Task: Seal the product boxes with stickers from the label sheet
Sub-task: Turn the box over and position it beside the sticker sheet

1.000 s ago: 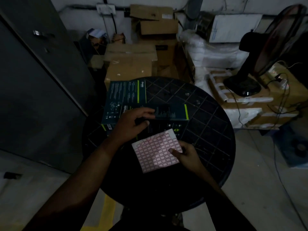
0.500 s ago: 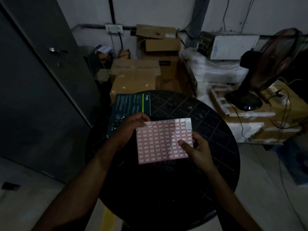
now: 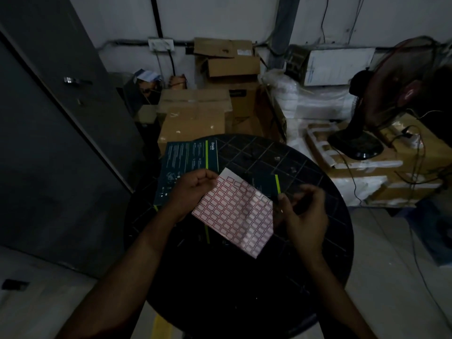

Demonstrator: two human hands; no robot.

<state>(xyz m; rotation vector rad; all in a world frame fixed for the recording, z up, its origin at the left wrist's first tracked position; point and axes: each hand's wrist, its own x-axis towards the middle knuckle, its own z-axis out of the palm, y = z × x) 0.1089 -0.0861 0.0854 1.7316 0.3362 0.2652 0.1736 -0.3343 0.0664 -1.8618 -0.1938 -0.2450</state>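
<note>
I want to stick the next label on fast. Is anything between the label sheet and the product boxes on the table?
Nothing visible. The left hand pinches the sheet at its top corner, just above the boxes. The right hand is blurred beside the sheet's right edge, not under it.

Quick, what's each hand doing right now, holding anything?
Left hand: pinches the top corner of the label sheet.
Right hand: fingers curled beside the sheet's right edge; blurred, cannot tell whether it holds anything.
</note>
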